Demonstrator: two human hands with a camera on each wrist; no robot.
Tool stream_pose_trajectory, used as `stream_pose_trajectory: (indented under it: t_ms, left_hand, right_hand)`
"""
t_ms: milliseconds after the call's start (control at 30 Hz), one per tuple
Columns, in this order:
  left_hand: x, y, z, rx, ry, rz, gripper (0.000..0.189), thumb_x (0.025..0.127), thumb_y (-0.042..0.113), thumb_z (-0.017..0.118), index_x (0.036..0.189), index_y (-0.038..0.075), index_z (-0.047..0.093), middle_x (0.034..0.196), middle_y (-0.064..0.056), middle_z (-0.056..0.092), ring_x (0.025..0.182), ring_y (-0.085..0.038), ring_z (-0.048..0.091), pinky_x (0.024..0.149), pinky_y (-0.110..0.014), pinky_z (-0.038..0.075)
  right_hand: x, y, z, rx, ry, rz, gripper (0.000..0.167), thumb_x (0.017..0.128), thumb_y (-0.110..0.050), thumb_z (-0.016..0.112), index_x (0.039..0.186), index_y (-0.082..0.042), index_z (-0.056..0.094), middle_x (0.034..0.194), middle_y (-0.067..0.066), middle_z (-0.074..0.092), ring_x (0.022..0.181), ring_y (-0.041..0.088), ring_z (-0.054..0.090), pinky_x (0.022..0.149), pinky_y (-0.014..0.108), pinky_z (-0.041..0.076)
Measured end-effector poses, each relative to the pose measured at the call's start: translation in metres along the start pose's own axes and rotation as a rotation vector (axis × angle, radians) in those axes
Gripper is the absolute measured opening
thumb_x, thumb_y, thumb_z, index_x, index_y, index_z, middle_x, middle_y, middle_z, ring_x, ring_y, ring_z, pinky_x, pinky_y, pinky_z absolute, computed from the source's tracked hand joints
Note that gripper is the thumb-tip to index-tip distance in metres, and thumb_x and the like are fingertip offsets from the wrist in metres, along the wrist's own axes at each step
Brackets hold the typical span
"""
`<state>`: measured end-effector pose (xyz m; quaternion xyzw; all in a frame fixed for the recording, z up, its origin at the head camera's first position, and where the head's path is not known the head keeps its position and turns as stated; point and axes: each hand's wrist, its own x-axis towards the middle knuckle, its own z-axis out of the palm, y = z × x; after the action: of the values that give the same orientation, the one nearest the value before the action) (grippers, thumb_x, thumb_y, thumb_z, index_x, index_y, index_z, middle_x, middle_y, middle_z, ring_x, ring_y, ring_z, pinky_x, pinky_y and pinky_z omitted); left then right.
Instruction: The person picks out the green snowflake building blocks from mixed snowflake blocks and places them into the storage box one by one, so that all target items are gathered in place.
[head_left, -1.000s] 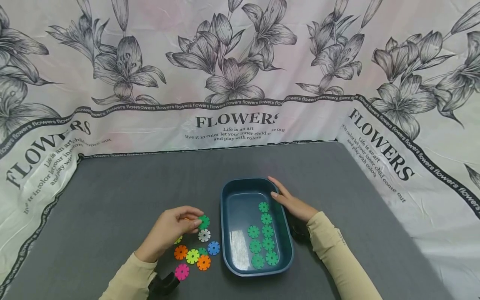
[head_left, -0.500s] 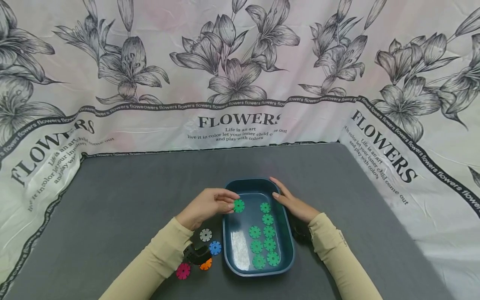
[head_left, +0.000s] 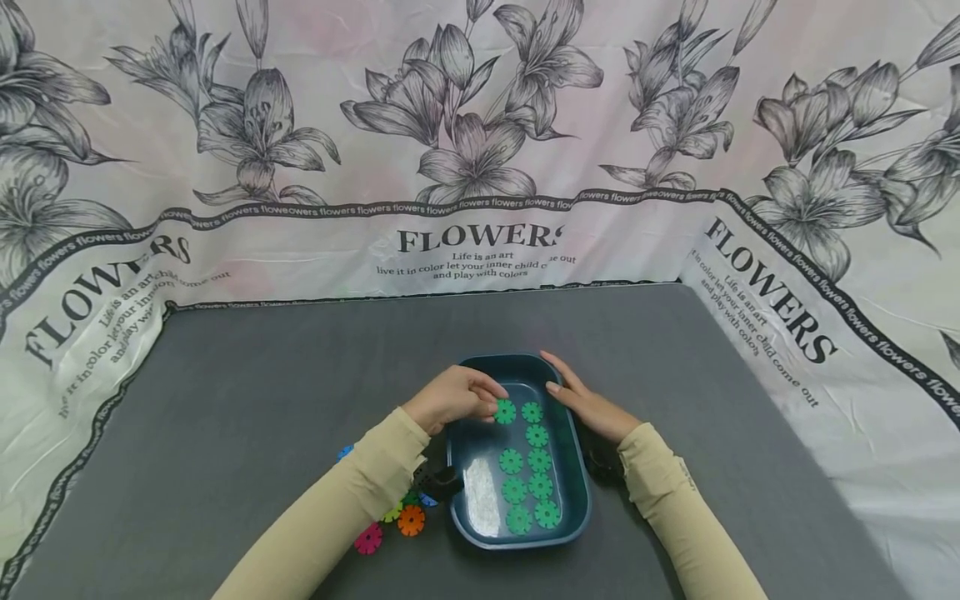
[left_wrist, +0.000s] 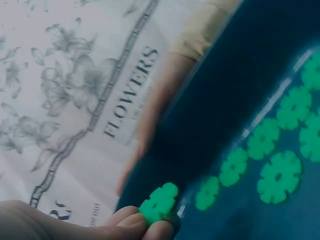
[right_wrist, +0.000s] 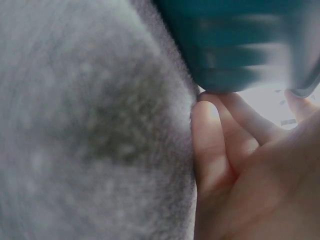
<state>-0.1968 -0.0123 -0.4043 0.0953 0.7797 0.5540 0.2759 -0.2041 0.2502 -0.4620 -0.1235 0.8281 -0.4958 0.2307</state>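
Note:
My left hand [head_left: 455, 395] pinches a green notched interlocking disc [head_left: 506, 412] by its edge, over the far part of a dark blue tray [head_left: 517, 545]. The left wrist view shows that disc [left_wrist: 161, 202] between thumb and fingertips, tilted up. Flat on the tray's floor lie several more green discs [head_left: 539, 485], in a right-hand column with a shorter one beside it. With the thumb over the rim and fingers against the outer wall, my right hand [head_left: 592, 410] holds the tray's far right side. From the right wrist, curled fingers [right_wrist: 207, 127] show at the tray's lower edge [right_wrist: 230, 82].
Left of the tray, on the grey table [head_left: 300, 358], lie loose discs, among them an orange disc [head_left: 411, 521] and a pink disc [head_left: 368, 538]. My left sleeve [head_left: 337, 508] hides part of this group. A flower-printed cloth [head_left: 480, 167] stands behind the table.
My left hand has carried the green disc from the loose group, over the tray's left rim, to beside the farthest disc of the right column. The right hand has stayed on the tray.

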Motion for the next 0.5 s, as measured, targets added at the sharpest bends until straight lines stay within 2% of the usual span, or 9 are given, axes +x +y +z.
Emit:
stream_pose_trajectory:
  t_ms: [133,233,367,500]
  left_hand:
    - [0.006,0.001,0.008,0.080,0.034,-0.012,0.019,0.088,-0.003,0.063,0.105,0.001,0.070,0.093,-0.010,0.069,0.077,-0.020,0.069,0.076,-0.036,0.057]
    - [0.008,0.003,0.012,0.141,0.049,0.003,0.020,0.085,-0.006,0.063,0.102,0.000,0.071,0.086,-0.009,0.069,0.072,-0.018,0.067,0.073,-0.035,0.057]
    - [0.010,0.005,0.018,0.211,0.046,0.011,0.022,0.081,-0.007,0.065,0.100,0.000,0.071,0.080,-0.009,0.068,0.068,-0.016,0.063,0.068,-0.032,0.054]
    - [0.012,0.002,0.023,0.247,0.035,-0.013,0.022,0.078,-0.009,0.066,0.098,0.000,0.072,0.075,-0.007,0.067,0.067,-0.016,0.060,0.065,-0.029,0.050]
  right_hand:
    - [0.000,0.000,0.000,0.011,-0.007,-0.008,0.057,0.103,-0.044,0.036,0.151,-0.044,0.005,0.161,0.004,0.004,0.143,0.037,0.019,0.109,0.063,0.022]
    - [0.000,-0.001,-0.001,0.011,-0.008,-0.017,0.057,0.102,-0.045,0.036,0.151,-0.044,0.005,0.160,0.005,0.005,0.142,0.037,0.021,0.109,0.063,0.022]
    - [-0.001,0.000,-0.001,0.007,-0.001,-0.012,0.057,0.102,-0.045,0.037,0.150,-0.048,0.007,0.160,0.003,0.006,0.143,0.036,0.021,0.109,0.063,0.022]
    - [-0.001,0.000,0.000,-0.006,-0.002,-0.009,0.057,0.102,-0.047,0.037,0.149,-0.049,0.006,0.161,0.001,0.003,0.144,0.035,0.017,0.109,0.064,0.020]
